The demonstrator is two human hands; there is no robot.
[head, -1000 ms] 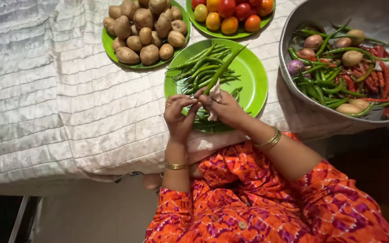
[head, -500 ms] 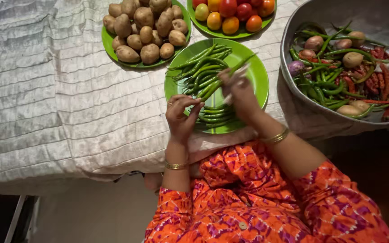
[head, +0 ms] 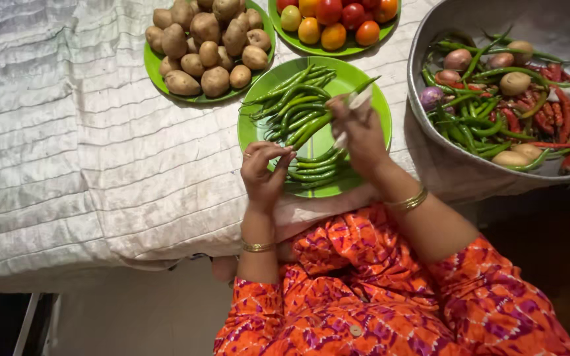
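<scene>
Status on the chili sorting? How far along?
Done: potatoes and tomatoes each fill a plate, and a pile of green chilies lies on the middle plate. In hand: right hand holds one green chili and a cloth over that plate; left hand is empty at its edge. Left: the basin holds many mixed green and red chilies.

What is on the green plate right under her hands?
Long green chillies lie on the green plate. The right hand and left hand cover part of the pile.
</scene>
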